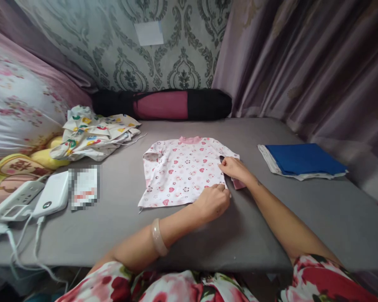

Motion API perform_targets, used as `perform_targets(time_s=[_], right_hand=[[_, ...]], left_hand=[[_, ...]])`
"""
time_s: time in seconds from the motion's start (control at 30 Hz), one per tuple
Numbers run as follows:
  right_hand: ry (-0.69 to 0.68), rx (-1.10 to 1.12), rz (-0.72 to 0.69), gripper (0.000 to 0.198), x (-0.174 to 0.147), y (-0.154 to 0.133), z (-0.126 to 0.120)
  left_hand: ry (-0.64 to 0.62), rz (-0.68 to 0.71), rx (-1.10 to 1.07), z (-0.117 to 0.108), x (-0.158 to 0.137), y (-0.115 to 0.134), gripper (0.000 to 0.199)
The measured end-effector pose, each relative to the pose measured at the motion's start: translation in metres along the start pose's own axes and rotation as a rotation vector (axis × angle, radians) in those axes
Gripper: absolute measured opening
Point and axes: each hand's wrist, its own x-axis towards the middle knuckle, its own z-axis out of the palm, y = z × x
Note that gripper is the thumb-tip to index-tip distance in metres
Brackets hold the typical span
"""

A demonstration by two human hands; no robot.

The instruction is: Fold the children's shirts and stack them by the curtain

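Note:
A small white shirt [185, 167] with pink and red prints and a pink collar lies spread on the grey surface, collar away from me. Its left sleeve is folded in, and a pink cuff shows beside my right wrist. My left hand [213, 202], with a bangle on the wrist, is closed on the shirt's lower right corner. Just above it, my right hand [236, 168] pinches the shirt's right side edge below the sleeve.
Folded blue and white cloths [305, 158] lie to the right. A crumpled patterned garment [93, 133] is at the left, above a white power bank [53, 193], a power strip [17, 200] and cables. A black and maroon roll [160, 105] lies along the wall.

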Motion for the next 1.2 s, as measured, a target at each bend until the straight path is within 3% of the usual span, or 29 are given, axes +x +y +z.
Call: perform_targets(time_s=[0.3, 0.43, 0.53, 0.63, 0.87, 1.1, 1.2], right_hand=[[-0.010, -0.032, -0.009, 0.021, -0.006, -0.001, 0.002], [0.025, -0.009, -0.087, 0.018, -0.014, 0.004, -0.001], [0.109, 0.001, -0.119, 0.014, -0.030, 0.012, -0.006], [0.109, 0.012, -0.120, 0.012, -0.051, 0.022, -0.010], [-0.084, 0.070, -0.162, 0.026, -0.081, 0.043, -0.012], [-0.088, 0.071, -0.255, 0.002, -0.076, 0.051, -0.008], [-0.043, 0.056, -0.293, 0.009, -0.073, 0.053, -0.005]], left_hand=[[-0.029, 0.069, 0.015, 0.009, 0.005, 0.002, 0.030], [-0.046, 0.101, -0.129, 0.004, 0.010, -0.012, 0.027], [-0.052, 0.020, -0.252, 0.003, 0.020, -0.033, 0.023], [0.041, -0.105, -0.324, 0.003, 0.035, -0.057, 0.026], [0.280, -0.301, -0.286, 0.015, 0.082, -0.110, 0.031], [0.387, -0.300, -0.243, 0.034, 0.122, -0.135, 0.033], [0.395, -0.263, -0.208, 0.040, 0.133, -0.140, 0.032]])
